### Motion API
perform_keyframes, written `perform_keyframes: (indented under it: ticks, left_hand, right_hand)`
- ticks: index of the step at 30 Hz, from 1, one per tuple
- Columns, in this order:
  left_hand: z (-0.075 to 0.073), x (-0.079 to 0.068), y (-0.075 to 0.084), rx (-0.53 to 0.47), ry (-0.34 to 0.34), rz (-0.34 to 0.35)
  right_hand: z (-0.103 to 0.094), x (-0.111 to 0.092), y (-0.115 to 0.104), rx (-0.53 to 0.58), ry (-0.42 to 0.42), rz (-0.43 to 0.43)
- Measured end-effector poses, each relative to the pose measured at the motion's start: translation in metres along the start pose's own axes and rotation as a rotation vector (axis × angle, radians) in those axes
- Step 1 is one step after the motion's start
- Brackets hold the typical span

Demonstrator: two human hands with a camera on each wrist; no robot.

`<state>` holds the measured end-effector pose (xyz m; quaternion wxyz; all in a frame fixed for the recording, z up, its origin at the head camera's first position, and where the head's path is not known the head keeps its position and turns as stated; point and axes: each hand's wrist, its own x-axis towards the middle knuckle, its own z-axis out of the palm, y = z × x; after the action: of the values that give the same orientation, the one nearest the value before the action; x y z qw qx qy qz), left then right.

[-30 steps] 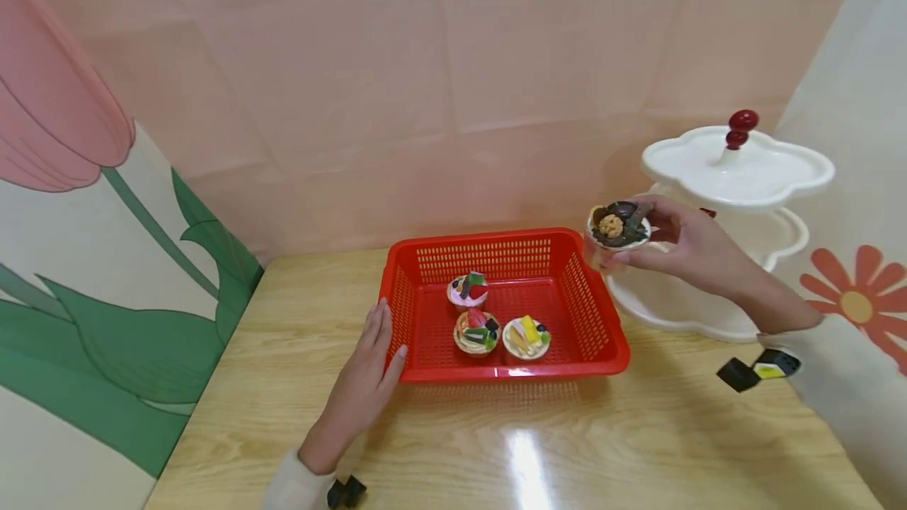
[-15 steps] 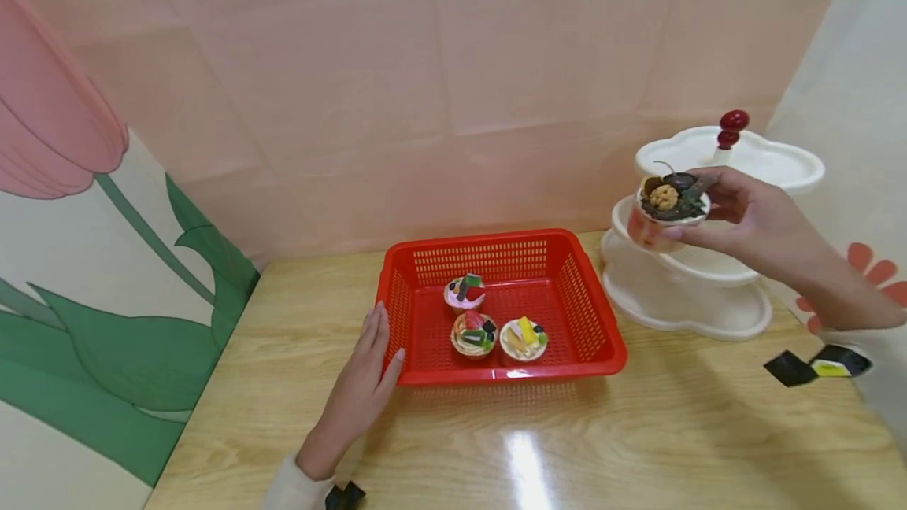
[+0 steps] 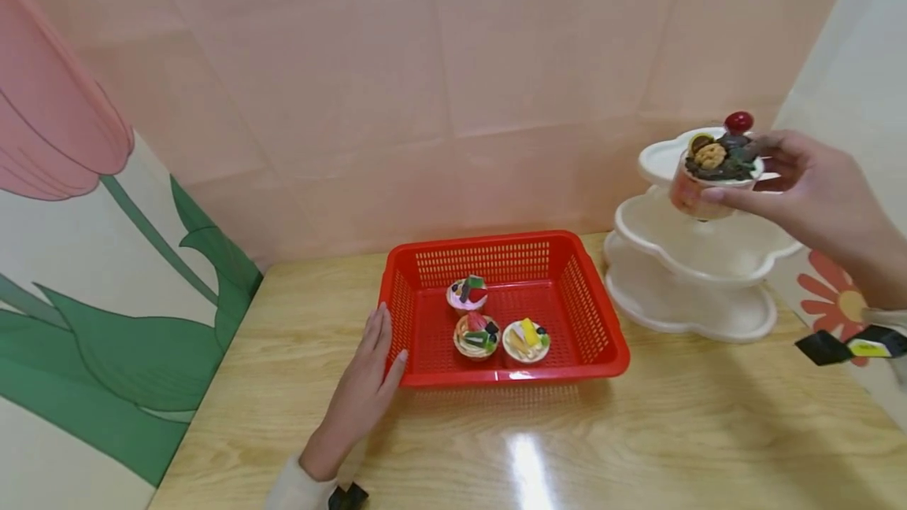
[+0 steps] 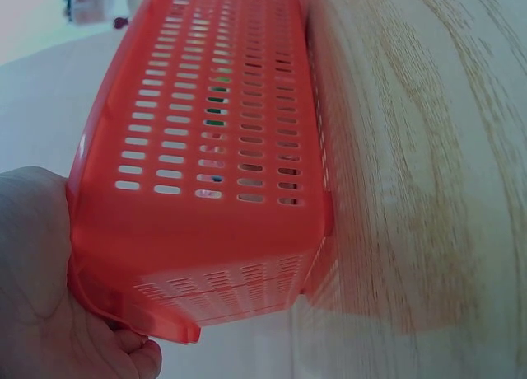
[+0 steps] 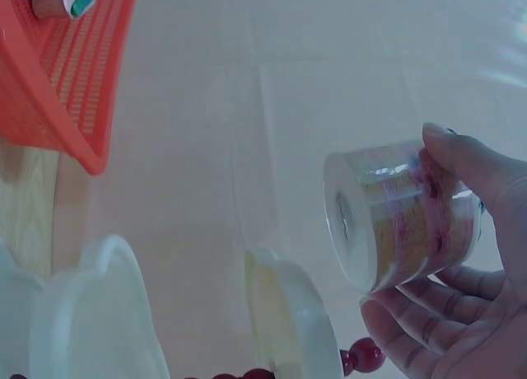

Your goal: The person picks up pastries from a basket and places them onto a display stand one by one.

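Note:
My right hand (image 3: 825,183) grips a small layered cake cup (image 3: 714,187) by its side, thumb in front and fingers behind. Dark toppings and a brown walnut-like piece cover the cake's top. In the head view it overlaps the upper tier of a white three-tier stand (image 3: 701,246); the right wrist view shows the cup (image 5: 403,218) held apart from the tier. At the left, my left hand (image 3: 361,384) rests with straight fingers against the corner of a red plastic basket (image 3: 503,376). The left wrist view shows that hand (image 4: 49,288) touching the basket's rim.
Inside the basket stand a pink-cream cupcake (image 3: 467,294), a strawberry-topped cupcake (image 3: 476,337) and a yellow-topped cupcake (image 3: 526,341). A red knob (image 3: 739,123) tops the stand. The wooden table (image 3: 638,431) meets a pink wall covering (image 3: 354,101) behind.
My right hand has carried the cake cup rightward and up, from beside the basket's right edge to the stand's upper tier. The left hand stays at the basket.

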<state>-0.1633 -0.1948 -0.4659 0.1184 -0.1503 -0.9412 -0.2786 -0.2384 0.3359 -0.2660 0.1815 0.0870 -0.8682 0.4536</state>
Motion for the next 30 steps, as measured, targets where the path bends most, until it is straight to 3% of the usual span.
perform_keyframes:
  ticks: [20,30]
  left_hand:
    - [0.006,0.004,0.003,-0.001,0.000,0.008]
    - [0.003,0.003,0.003,-0.003,0.008,0.008]
  right_hand:
    - [-0.025,0.024,0.031,-0.082,0.124,0.135]
    - [-0.022,0.031,0.041,-0.130,0.126,0.130]
